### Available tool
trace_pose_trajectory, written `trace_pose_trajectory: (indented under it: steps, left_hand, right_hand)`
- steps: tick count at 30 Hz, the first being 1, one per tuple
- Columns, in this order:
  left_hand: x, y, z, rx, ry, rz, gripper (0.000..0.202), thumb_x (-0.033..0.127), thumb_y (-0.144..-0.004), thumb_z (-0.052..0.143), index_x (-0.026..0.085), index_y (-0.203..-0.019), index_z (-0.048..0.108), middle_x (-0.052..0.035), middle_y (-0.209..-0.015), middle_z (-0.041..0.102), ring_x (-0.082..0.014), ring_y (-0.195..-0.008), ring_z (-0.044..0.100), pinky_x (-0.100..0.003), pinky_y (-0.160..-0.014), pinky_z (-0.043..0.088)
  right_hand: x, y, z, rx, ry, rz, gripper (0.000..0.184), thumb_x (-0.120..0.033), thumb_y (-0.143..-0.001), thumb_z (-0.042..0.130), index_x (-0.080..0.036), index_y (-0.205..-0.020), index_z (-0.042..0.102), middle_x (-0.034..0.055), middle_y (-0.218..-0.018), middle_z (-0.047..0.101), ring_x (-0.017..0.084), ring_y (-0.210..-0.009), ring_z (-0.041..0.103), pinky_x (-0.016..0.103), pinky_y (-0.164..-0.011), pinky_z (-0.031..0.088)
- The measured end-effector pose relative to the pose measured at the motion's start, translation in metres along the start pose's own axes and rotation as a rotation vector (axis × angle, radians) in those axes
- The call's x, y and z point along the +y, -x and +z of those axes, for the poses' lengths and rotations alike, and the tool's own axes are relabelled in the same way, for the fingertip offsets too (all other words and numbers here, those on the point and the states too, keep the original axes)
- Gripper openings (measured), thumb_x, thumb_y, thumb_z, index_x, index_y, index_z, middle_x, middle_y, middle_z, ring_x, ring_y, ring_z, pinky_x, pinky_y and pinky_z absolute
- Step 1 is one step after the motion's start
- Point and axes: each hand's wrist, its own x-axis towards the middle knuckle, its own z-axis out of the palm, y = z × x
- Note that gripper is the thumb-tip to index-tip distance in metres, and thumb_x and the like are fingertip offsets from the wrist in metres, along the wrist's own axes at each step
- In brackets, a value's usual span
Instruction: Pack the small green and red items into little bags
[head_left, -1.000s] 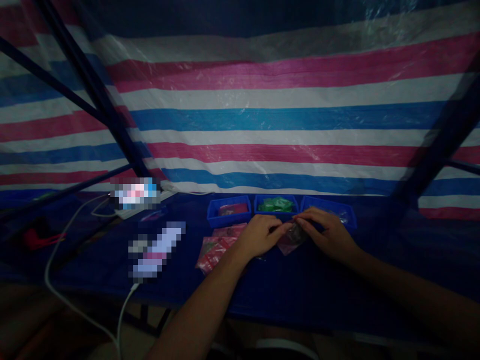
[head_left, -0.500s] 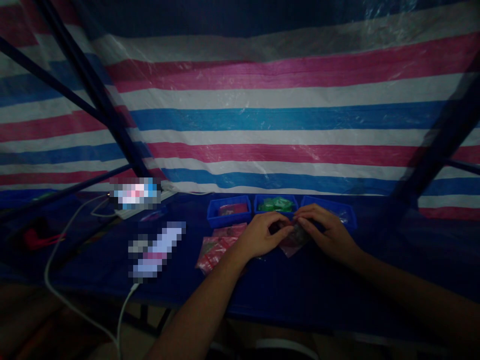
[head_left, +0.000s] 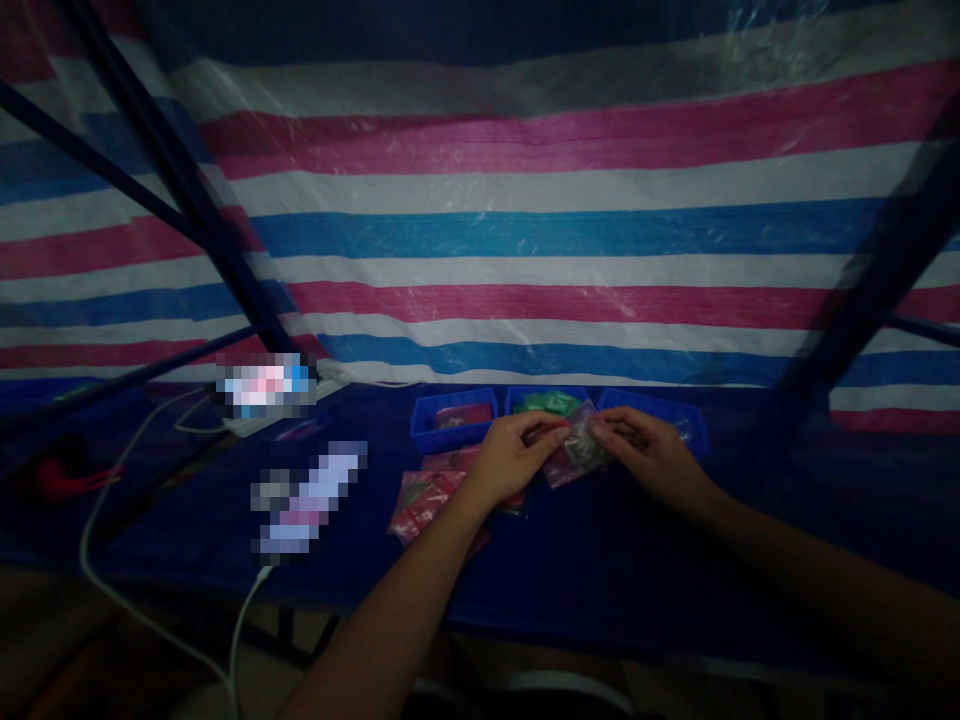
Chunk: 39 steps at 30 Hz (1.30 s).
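My left hand [head_left: 511,457] and my right hand [head_left: 646,452] meet over the dark blue table [head_left: 615,570], both pinching one small clear plastic bag [head_left: 576,452] with a pink tint, held slightly above the cloth. A pile of small red and pink packets [head_left: 424,495] lies just left of my left wrist. Behind my hands stand three small blue trays: the left tray [head_left: 450,420] holds red pieces, the middle tray [head_left: 551,400] holds green pieces, and the right tray [head_left: 675,418] is partly hidden by my right hand.
A striped pink, blue and white tarp [head_left: 525,240] hangs behind the table. Dark poles [head_left: 187,190] slant at left and right. A white cable [head_left: 112,600] runs over the table's left edge beside blurred-out objects [head_left: 307,500]. Something red [head_left: 67,478] lies far left.
Both hands have lifted the small bag a little off the table and drawn it toward the trays. The view has shifted slightly.
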Motion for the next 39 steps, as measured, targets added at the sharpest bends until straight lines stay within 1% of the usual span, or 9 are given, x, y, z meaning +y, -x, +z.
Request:
trace_pose_trajectory:
  steps: [4, 7, 12, 18, 22, 25, 29, 35, 39]
  left_hand:
    - [-0.005, -0.003, 0.003, 0.01, 0.253, -0.043, 0.033, 0.035, -0.087, 0.076, 0.015, -0.113, 0.071, -0.0105, -0.109, 0.075, -0.0196, -0.096, 0.071, -0.032, -0.087, 0.056]
    - [-0.008, -0.003, 0.006, 0.003, 0.338, -0.055, 0.046, 0.031, -0.08, 0.084, 0.014, -0.119, 0.067, -0.0107, -0.106, 0.073, -0.017, -0.09, 0.071, -0.031, -0.085, 0.056]
    - [-0.007, -0.001, 0.005, -0.048, 0.198, -0.049, 0.045, 0.038, -0.085, 0.079, 0.016, -0.123, 0.069, -0.0112, -0.11, 0.075, -0.0199, -0.091, 0.072, -0.031, -0.081, 0.057]
    - [-0.006, 0.0, 0.003, -0.008, 0.147, -0.085, 0.036, 0.047, -0.086, 0.075, 0.015, -0.103, 0.073, -0.0093, -0.099, 0.078, -0.0229, -0.088, 0.074, -0.031, -0.077, 0.057]
    - [-0.005, 0.0, 0.003, -0.018, 0.174, -0.072, 0.038, 0.044, -0.087, 0.075, 0.016, -0.111, 0.071, -0.0097, -0.104, 0.078, -0.0229, -0.092, 0.075, -0.031, -0.079, 0.057]
    - [-0.002, 0.001, 0.004, -0.022, 0.087, -0.031, 0.04, 0.036, -0.084, 0.079, 0.017, -0.118, 0.071, -0.0088, -0.109, 0.077, -0.0221, -0.096, 0.074, -0.03, -0.083, 0.057]
    - [0.001, 0.001, 0.004, -0.003, -0.019, 0.002, 0.027, 0.035, -0.087, 0.076, 0.017, -0.106, 0.074, -0.006, -0.095, 0.078, -0.0193, -0.084, 0.073, -0.028, -0.075, 0.056]
    - [0.002, 0.002, 0.005, 0.004, -0.078, 0.04, 0.039, 0.035, -0.085, 0.078, 0.018, -0.119, 0.071, -0.0074, -0.106, 0.076, -0.0216, -0.094, 0.072, -0.031, -0.084, 0.056]
    - [0.0, 0.003, 0.005, -0.007, -0.149, 0.033, 0.04, 0.026, -0.082, 0.079, 0.022, -0.121, 0.071, -0.005, -0.11, 0.076, -0.0212, -0.095, 0.071, -0.033, -0.087, 0.055]
  right_hand:
    - [0.002, -0.002, 0.0, -0.045, -0.015, 0.025, 0.034, -0.044, -0.089, 0.074, -0.022, -0.114, 0.065, 0.0054, -0.099, 0.076, 0.016, -0.065, 0.07, 0.031, -0.06, 0.059]
    - [0.004, -0.004, -0.001, 0.022, 0.006, -0.001, 0.035, -0.043, -0.086, 0.078, -0.022, -0.111, 0.066, 0.005, -0.093, 0.076, 0.018, -0.069, 0.072, 0.031, -0.061, 0.06]
    - [0.005, -0.004, -0.003, 0.091, 0.022, -0.058, 0.037, -0.041, -0.082, 0.082, -0.022, -0.111, 0.069, 0.0078, -0.102, 0.078, 0.024, -0.092, 0.076, 0.036, -0.079, 0.064]
    - [0.001, -0.004, -0.004, 0.1, 0.075, -0.084, 0.04, -0.042, -0.082, 0.082, -0.023, -0.115, 0.069, 0.0093, -0.111, 0.076, 0.025, -0.099, 0.075, 0.037, -0.083, 0.064]
    - [0.003, -0.005, -0.006, 0.108, 0.097, -0.103, 0.038, -0.043, -0.083, 0.079, -0.023, -0.114, 0.068, 0.0084, -0.103, 0.077, 0.024, -0.091, 0.076, 0.037, -0.078, 0.065]
    - [0.005, -0.004, -0.008, 0.07, 0.193, -0.107, 0.038, -0.043, -0.085, 0.078, -0.025, -0.117, 0.068, 0.0081, -0.108, 0.076, 0.024, -0.088, 0.076, 0.037, -0.076, 0.065]
    - [0.008, -0.004, -0.008, -0.001, 0.285, -0.098, 0.05, -0.042, -0.081, 0.08, -0.026, -0.126, 0.064, 0.0067, -0.107, 0.076, 0.02, -0.072, 0.074, 0.034, -0.065, 0.064]
    - [0.008, -0.002, -0.006, 0.02, 0.219, -0.103, 0.035, -0.044, -0.086, 0.076, -0.025, -0.115, 0.067, 0.0074, -0.108, 0.077, 0.024, -0.09, 0.075, 0.037, -0.079, 0.063]
    - [0.011, -0.001, -0.004, -0.048, 0.411, -0.07, 0.04, -0.042, -0.084, 0.077, -0.024, -0.118, 0.068, 0.0044, -0.097, 0.076, 0.021, -0.073, 0.071, 0.035, -0.066, 0.058]
